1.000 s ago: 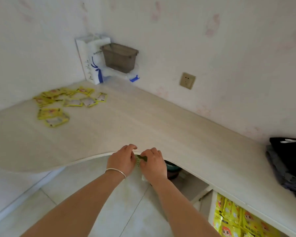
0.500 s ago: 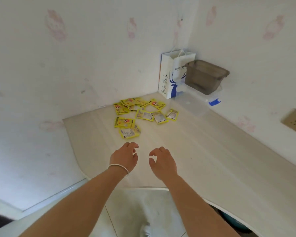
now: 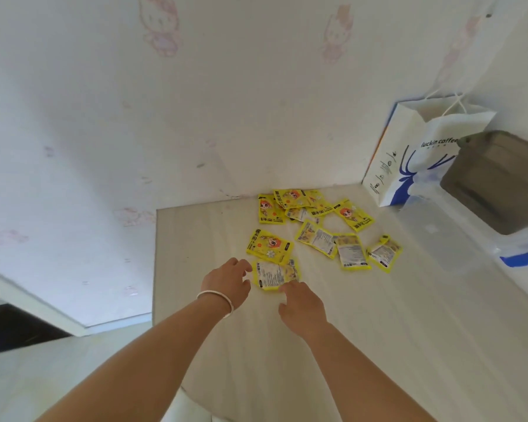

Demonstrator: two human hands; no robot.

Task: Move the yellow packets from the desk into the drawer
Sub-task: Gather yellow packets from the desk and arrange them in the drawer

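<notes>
Several yellow packets (image 3: 316,226) lie scattered on the pale wooden desk (image 3: 393,345) near its far corner. The nearest packet (image 3: 275,274) lies face down at the front of the pile. My left hand (image 3: 227,281), with a silver bracelet on its wrist, reaches to that packet's left edge with relaxed fingers. My right hand (image 3: 302,303) has its fingertips at the packet's lower right edge. Neither hand holds anything. The drawer is out of view.
A white and blue paper bag (image 3: 409,159) stands in the desk's corner against the wall. Right of it sit a clear plastic box (image 3: 439,236) and a grey-brown container (image 3: 500,181). The desk's left edge (image 3: 154,269) drops to the floor.
Both hands left the desk's front edge and moved forward to the nearest packet of the pile. The view swung left, so the drawer and the dark clothes went out of sight.
</notes>
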